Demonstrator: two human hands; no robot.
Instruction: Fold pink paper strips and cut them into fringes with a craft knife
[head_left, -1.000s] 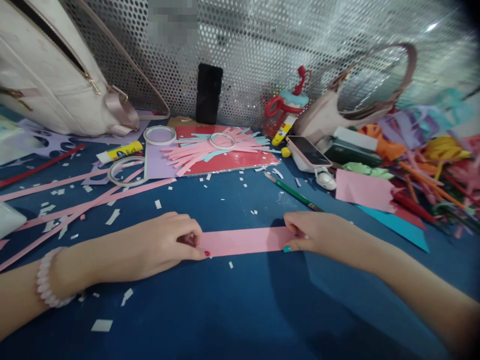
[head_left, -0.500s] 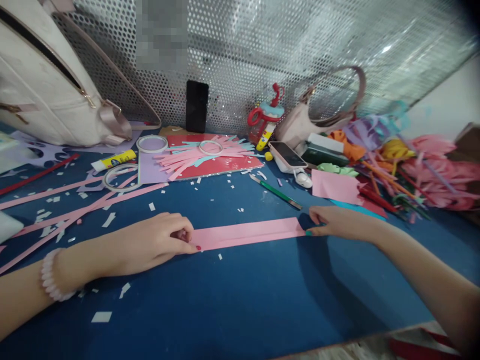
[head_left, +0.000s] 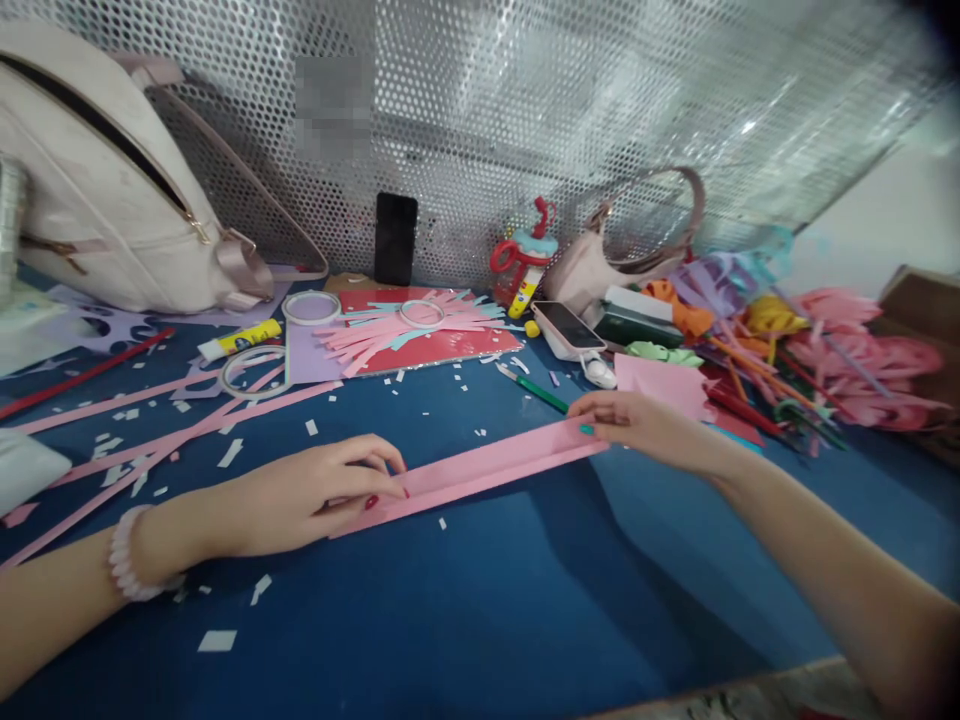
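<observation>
Your left hand (head_left: 334, 495), left of the frame's centre, rests fingers loosely spread on the pink strip (head_left: 480, 465) your right hand (head_left: 626, 422) pinches, so uneven tugging could skew it.

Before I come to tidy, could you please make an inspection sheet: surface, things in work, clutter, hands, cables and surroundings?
Surface: blue tabletop, with white paper scraps scattered about.
Things in work: pink paper strip, slanted, with a lengthwise line along it.
Clutter: green pencil behind the strip; glue stick and narrow pink strips at left; coloured paper heap at right.
Left hand: touching the strip's left end; grip unclear.
Right hand: pinching its right end.
Cables: nothing seen.
Surroundings: perforated panel behind; pale backpack at left; upright phone.
</observation>
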